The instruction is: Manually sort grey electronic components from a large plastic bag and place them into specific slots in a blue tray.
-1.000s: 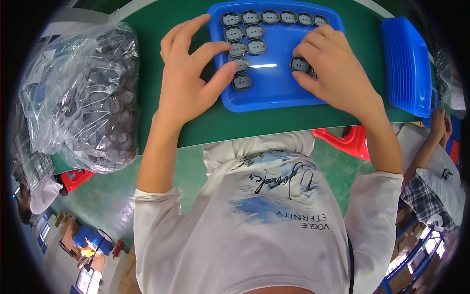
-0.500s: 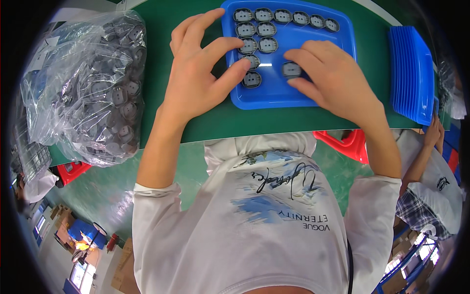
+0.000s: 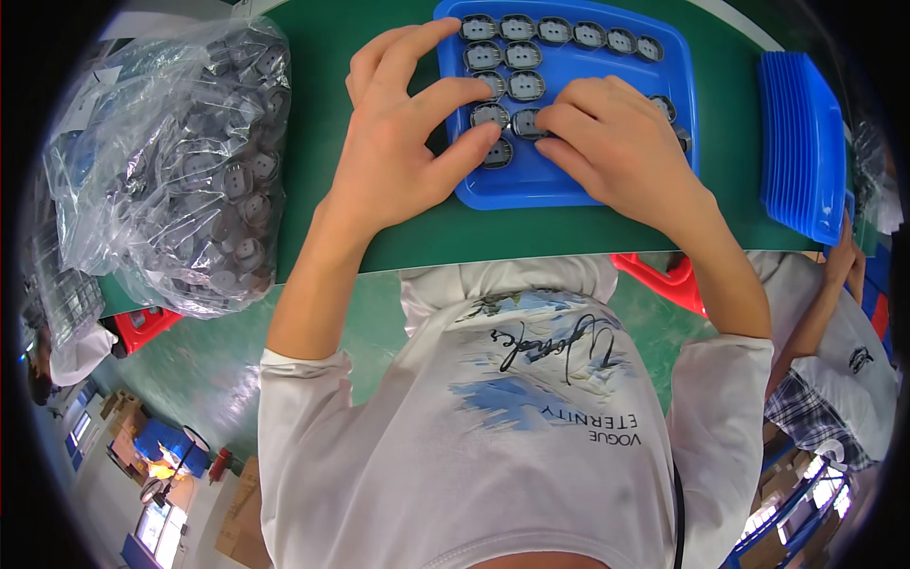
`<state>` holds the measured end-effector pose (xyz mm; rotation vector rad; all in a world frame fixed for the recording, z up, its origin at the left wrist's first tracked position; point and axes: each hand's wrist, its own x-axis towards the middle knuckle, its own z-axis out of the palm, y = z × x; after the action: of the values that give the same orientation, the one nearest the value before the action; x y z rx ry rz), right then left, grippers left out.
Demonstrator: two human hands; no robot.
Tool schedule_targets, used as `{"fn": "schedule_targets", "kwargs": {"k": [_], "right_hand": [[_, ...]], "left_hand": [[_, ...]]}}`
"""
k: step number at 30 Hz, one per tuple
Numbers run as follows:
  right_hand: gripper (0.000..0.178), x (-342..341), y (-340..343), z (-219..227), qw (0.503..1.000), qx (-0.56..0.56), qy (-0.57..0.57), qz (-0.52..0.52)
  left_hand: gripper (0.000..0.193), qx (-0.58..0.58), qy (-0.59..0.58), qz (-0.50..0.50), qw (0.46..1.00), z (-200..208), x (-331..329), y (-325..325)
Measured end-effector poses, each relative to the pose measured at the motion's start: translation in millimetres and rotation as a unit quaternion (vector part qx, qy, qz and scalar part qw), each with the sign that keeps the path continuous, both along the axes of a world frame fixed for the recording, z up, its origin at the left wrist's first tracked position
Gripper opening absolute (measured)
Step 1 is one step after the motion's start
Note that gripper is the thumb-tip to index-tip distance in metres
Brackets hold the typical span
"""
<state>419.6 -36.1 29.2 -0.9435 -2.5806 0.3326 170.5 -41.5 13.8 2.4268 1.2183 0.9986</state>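
A shallow blue tray (image 3: 578, 194) holds several small rounded grey plastic parts (image 3: 524, 85), each with dark slots, set in rows along its far and left sides. My left hand (image 3: 403, 133) spreads over the tray's left edge. Its index fingertip and thumb touch parts of the left column, and another finger reaches the far left corner. Low over the tray, my right hand (image 3: 626, 142) pinches one grey part (image 3: 527, 123) between thumb and fingers, just right of the left column's fourth part. That hand partly hides two parts at the tray's right side.
A clear plastic bag (image 3: 190, 171) full of similar grey parts lies on the left of the green table (image 3: 398, 248). Nested blue trays (image 3: 801, 147) stand at the right. Beyond them, a person's arm (image 3: 817, 303) reaches the table edge. Red stools (image 3: 664, 282) show below.
My right hand has moved left with the grey part, bringing it beside the left column. Two parts at the tray's right side have come into sight. My left hand stays at the left column.
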Motion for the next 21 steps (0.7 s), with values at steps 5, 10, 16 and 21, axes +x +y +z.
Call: {"fn": "schedule_targets", "kwargs": {"k": [5,10,16,21], "right_hand": [[0.016,-6,-4,2,1.000,0.017,-0.014,0.016],[0.016,-5,-1,-1,0.999,0.016,-0.026,0.017],[0.018,9,18,20,1.000,-0.014,0.015,0.006],[0.028,43,23,58,0.995,-0.093,-0.039,0.029]], "left_hand": [[0.030,-0.010,0.007,-0.001,1.000,-1,-1,-6],[0.031,-0.031,0.009,-0.007,0.999,-6,2,-6],[0.028,-0.023,-0.008,-0.017,1.000,0,1,13],[0.025,0.047,-0.044,-0.014,0.998,16,1,11]]}}
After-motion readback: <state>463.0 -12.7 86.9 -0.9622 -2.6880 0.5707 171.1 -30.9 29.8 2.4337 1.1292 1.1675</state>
